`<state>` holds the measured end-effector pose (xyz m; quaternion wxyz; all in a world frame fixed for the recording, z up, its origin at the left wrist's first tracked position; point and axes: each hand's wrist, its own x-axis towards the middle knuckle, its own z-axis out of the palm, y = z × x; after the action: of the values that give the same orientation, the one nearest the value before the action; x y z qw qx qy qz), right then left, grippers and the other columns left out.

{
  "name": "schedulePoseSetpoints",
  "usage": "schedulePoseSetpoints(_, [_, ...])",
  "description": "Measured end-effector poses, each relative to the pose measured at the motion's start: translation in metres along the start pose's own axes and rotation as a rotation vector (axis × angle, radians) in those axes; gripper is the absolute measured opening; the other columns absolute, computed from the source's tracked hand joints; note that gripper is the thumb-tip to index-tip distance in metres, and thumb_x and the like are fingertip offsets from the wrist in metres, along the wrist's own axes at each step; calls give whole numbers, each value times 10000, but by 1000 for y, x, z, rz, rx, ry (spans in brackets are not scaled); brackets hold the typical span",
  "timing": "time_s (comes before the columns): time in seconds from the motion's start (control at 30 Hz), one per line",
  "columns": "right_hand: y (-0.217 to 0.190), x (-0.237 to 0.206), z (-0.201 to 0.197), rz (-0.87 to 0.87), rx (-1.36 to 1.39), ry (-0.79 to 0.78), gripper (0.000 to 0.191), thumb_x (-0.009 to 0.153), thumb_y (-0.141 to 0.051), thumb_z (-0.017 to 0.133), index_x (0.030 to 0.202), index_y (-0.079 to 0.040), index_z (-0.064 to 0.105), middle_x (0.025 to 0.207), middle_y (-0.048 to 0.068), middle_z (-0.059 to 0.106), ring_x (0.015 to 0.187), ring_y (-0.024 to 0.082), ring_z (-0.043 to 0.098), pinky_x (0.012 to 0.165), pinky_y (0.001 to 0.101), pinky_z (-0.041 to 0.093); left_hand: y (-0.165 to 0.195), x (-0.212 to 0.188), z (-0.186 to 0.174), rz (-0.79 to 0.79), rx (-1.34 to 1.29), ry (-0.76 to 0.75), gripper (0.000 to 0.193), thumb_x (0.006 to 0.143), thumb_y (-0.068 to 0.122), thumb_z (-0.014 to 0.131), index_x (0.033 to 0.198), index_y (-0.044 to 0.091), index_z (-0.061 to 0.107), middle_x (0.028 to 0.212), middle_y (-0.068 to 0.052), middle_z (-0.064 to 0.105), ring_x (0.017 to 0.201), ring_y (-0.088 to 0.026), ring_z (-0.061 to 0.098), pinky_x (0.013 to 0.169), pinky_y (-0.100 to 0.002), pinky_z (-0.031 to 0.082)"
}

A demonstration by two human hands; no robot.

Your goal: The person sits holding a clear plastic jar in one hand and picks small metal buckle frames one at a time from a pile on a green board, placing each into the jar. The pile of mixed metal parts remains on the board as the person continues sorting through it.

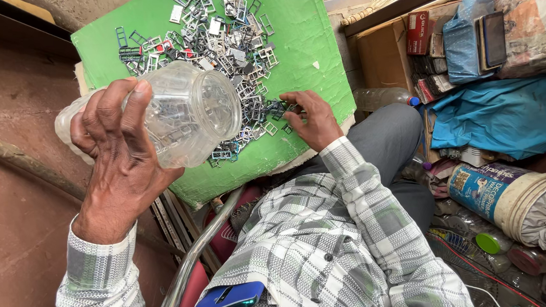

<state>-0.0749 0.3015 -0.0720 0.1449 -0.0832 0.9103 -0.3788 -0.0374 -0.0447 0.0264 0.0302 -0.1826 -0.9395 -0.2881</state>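
From the head camera, the left hand (118, 150) wraps spread fingers around a clear plastic jar (185, 111), tipped on its side above the green board (304, 50), a few small metal frames (216, 43) showing inside. On that board, the right hand (309, 119) pinches frames at the pile's near edge.

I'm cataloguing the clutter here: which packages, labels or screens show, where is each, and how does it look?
Red carton: upper right shelf, upright, rectangular.
Phone: right of it, dark screen, against a blue bag.
Labelled bucket: lower right, on its side, blue and white label.
Blue phone: in the shirt pocket, bottom centre.
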Motion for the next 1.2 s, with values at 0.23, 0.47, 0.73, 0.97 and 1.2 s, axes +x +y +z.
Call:
schedulePoseSetpoints(0.23, [5,-5,-8,88,112,31,432,943,-46,675,1365,-40,581,1066,116,732,939,161,743,841,286,639,0,0,0,6,12,3,1340,526,209,987,1574,130,156,1555,-140,261,1467,-378,262,1169,-586,157])
schedulePoseSetpoints(0.47, [9,-9,-8,199,76,22,279,975,-110,696,1233,-28,631,1014,115,774,916,158,760,809,287,630,0,0,-1,0,-3,7,1344,526,200,984,1585,120,160,1553,-133,272,1461,-374,261,1180,-580,157])
schedulePoseSetpoints(0.73, [-6,-11,4,152,-111,36,427,849,-188,813,1241,-100,669,1059,94,537,811,169,638,739,307,595,1,0,-1,1,-5,-7,1374,486,216,992,1578,100,167,1547,-144,265,1456,-377,254,1168,-581,156])
schedulePoseSetpoints(0.97, [-6,-12,10,137,-155,54,264,849,-208,824,1063,-107,708,1085,72,539,797,157,641,731,317,576,0,1,0,-3,-1,-7,1376,487,218,997,1575,127,158,1546,-136,261,1459,-374,252,1162,-577,152])
schedulePoseSetpoints(1.2, [-8,-15,5,132,-143,60,336,870,-240,794,1147,-95,671,1140,104,491,836,169,646,714,320,583,0,0,0,-10,-11,-15,1384,482,227,998,1578,131,158,1555,-132,254,1466,-374,245,1175,-577,149])
